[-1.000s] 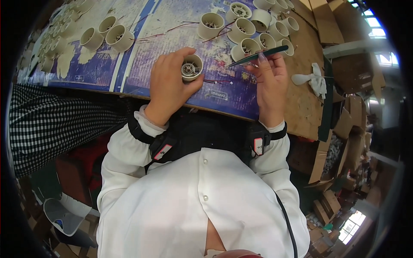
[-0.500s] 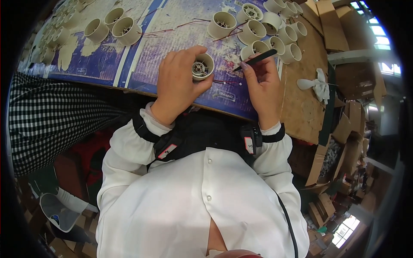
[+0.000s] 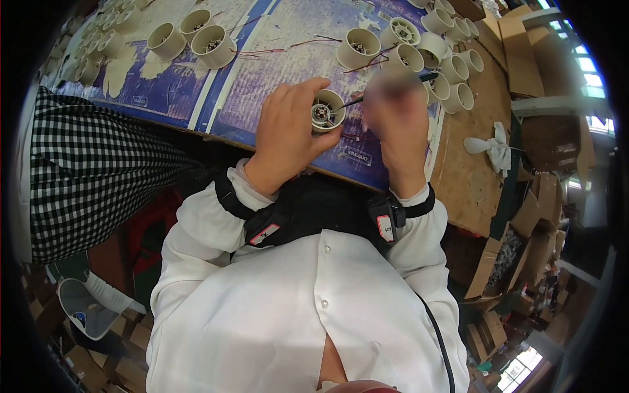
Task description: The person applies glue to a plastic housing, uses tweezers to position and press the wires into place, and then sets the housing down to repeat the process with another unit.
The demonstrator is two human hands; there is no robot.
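My left hand [image 3: 283, 136] is closed around a cream plastic cup-shaped housing [image 3: 333, 103] near the table's front edge. The housing's open top faces up and shows a small round motor-like part with spokes inside. My right hand [image 3: 401, 134], partly blurred, grips dark tweezers [image 3: 354, 101]. Their thin tip points left and reaches the housing's open mouth; whether it touches anything inside I cannot tell. Between the hands, by the front edge, thin wires with small white plugs [image 3: 354, 137] lie on the table.
More cream housings [image 3: 359, 49] stand behind and right of my hands, some trailing red and dark wires. Others [image 3: 213, 47] stand at the far left. Blue printed sheeting [image 3: 275, 59] covers the table. A white propeller-shaped piece [image 3: 481, 145] lies at the right edge, beside cardboard boxes.
My right hand has brought the tweezers to the housing's mouth; before, they were apart from it. My left hand still holds the housing. The whole view has shifted slightly.
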